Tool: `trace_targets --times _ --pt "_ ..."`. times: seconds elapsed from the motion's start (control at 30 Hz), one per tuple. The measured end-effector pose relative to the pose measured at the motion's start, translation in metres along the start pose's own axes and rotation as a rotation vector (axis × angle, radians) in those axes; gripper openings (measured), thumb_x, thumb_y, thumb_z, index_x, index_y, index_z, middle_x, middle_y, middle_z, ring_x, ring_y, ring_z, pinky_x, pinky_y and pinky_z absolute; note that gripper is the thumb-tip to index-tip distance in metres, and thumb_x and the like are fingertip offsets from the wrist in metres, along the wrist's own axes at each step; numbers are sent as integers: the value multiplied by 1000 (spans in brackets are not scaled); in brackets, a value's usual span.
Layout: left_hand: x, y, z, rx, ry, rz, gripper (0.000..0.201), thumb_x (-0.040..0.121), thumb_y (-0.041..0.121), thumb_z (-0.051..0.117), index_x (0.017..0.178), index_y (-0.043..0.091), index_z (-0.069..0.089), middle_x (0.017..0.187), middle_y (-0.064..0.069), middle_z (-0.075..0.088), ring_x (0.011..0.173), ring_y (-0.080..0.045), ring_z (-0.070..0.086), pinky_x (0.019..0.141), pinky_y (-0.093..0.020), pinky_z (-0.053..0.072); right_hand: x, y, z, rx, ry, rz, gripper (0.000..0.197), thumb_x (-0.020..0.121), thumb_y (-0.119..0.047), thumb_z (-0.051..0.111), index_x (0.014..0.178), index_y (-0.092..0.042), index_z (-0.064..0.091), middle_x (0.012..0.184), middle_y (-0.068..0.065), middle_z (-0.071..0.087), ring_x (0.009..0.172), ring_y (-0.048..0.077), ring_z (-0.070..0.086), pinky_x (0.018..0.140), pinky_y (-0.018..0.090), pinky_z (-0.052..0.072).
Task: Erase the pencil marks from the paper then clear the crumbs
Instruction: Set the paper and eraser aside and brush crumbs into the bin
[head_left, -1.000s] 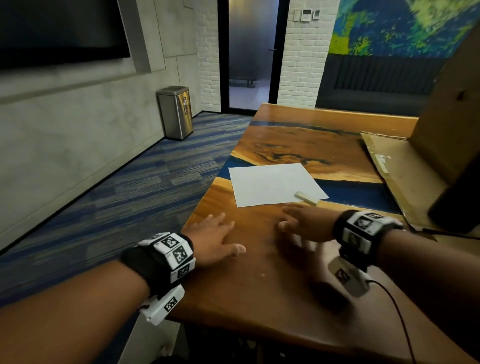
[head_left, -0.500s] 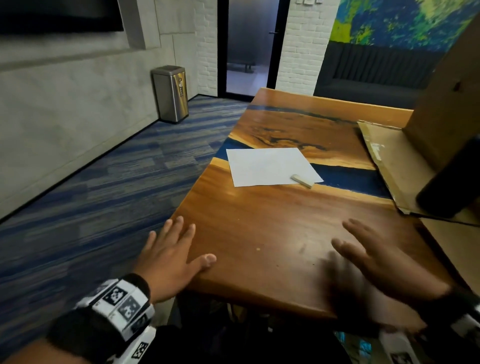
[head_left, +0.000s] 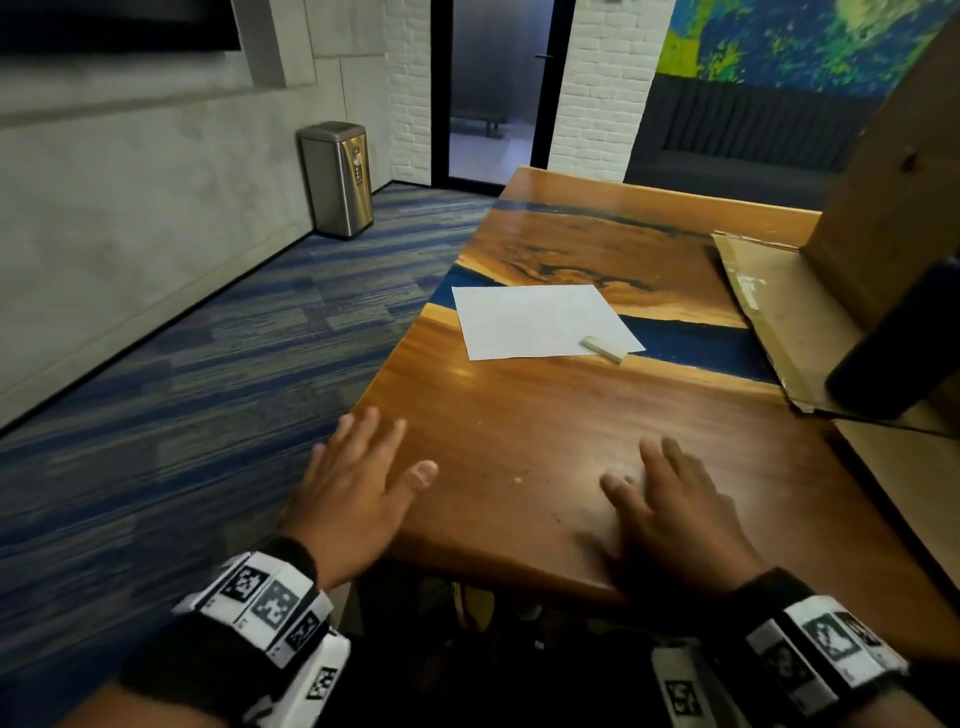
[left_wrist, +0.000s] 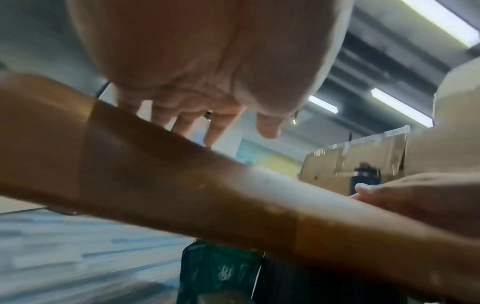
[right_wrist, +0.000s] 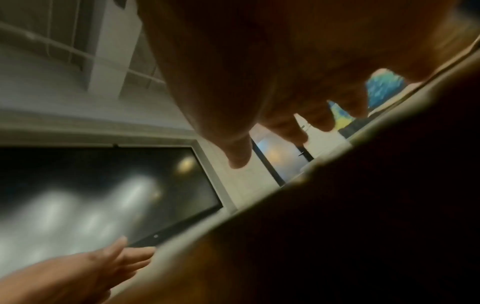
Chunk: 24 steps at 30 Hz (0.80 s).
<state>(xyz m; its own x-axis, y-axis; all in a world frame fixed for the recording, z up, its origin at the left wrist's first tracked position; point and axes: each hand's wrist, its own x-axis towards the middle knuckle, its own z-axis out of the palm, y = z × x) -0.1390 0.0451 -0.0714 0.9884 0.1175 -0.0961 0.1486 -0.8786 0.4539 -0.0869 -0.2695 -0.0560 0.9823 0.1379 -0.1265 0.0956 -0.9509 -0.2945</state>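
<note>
Currently both hands are empty. Left hand (head_left: 358, 488) lies over the near left corner of the table (head_left: 519, 415), fingers straight and spread, nothing in its grip. Right hand (head_left: 670, 514) is flat and blurred above the near table edge, fingers extended, grip likewise released.

Paper (head_left: 540, 319) sits further up the table, partly over the blue resin strip. Eraser (head_left: 603, 348) rests at the paper's near right corner, overhanging its edge, well apart from both hands. Pencil marks too faint to make out from the head view; no crumbs visible on the sheet, so erasing judged not yet started.

Risks from here:
- Sheet is loose on a glossy surface. Rubbing with the eraser without the other hand pinning the paper would likely slide or crease it.
- Paper lies near the table's left edge; a hard stroke or sweep toward that side could push it off onto the carpet (head_left: 208, 364).
- Reaching for the eraser could nudge it off the corner or drag the sheet.
- Faint marks may be missed; check at a low angle.
- Sweeping crumbs toward the cardboard box (head_left: 779, 312) on the right would lodge them under its flap.
</note>
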Motion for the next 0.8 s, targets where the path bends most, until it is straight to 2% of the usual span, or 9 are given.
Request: trace_targets --times 0.07,0.17,0.23,0.3,0.4,0.53,0.63,0.7,0.8 --pt "-5 5 8 183 -105 -56 93 86 83 -1 163 30 1 169 -1 -17 154 -21 -21 124 -45 -13 -4 -6 17 -214 -86 6 75 88 -81 16 150 -40 26 166 1 8 151 31 7 116 61 16" --pt "-21 42 19 -35 -235 182 94 84 87 -1 162 35 8 166 16 -11 153 -10 -21 120 -30 -16 -34 -53 26 -1 -293 -346 77 91 -73 9 158 -36 9 163 -15 -8 154 19 -7 123 44 0" --pt "-25 61 3 -348 -311 200 82 90 81 17 160 39 20 161 28 3 150 5 -7 117 -19 -3 -36 -65 0 439 -392 -517 60 99 -59 29 155 -37 27 161 -20 25 148 5 27 121 29 20" --pt "-12 65 -18 -368 -256 228 75 92 70 31 160 38 24 165 23 12 151 5 7 120 -22 9 -12 -47 -29 622 -261 -470 46 100 -39 47 146 -36 44 140 -22 55 126 -9 49 113 27 37" --pt "24 58 -41 -35 -207 200 77 99 63 44 163 33 15 169 15 6 156 -8 7 124 -35 10 41 -9 -59 325 -59 -274 54 96 -45 54 146 -26 47 145 -9 53 128 2 52 114 38 38" --pt "68 48 -43 281 -360 23 87 97 70 41 164 25 6 172 1 -6 158 -23 -2 126 -48 7 75 2 -49 -269 -238 -65 80 85 -77 28 137 -19 48 148 8 43 128 28 44 105 42 40" --pt "75 48 -36 418 -470 44 97 90 82 34 164 27 4 171 -1 -13 158 -26 -6 126 -53 6 51 -23 -21 -358 -417 -215 91 85 -83 20 157 -30 12 167 -4 0 153 31 3 117 62 18" --pt "67 59 -43 367 -590 188 82 95 75 35 163 30 20 172 2 0 158 -22 4 124 -43 7 23 -46 -20 -296 -535 -522 83 91 -77 24 159 -32 4 168 -5 -5 154 23 -2 121 57 10" --pt "63 71 -56 111 -584 313 51 101 61 45 136 30 65 147 7 57 132 -12 53 119 -33 31 27 -51 -45 42 -588 -716 61 95 -66 39 150 -41 32 154 -8 41 137 15 43 113 44 37"
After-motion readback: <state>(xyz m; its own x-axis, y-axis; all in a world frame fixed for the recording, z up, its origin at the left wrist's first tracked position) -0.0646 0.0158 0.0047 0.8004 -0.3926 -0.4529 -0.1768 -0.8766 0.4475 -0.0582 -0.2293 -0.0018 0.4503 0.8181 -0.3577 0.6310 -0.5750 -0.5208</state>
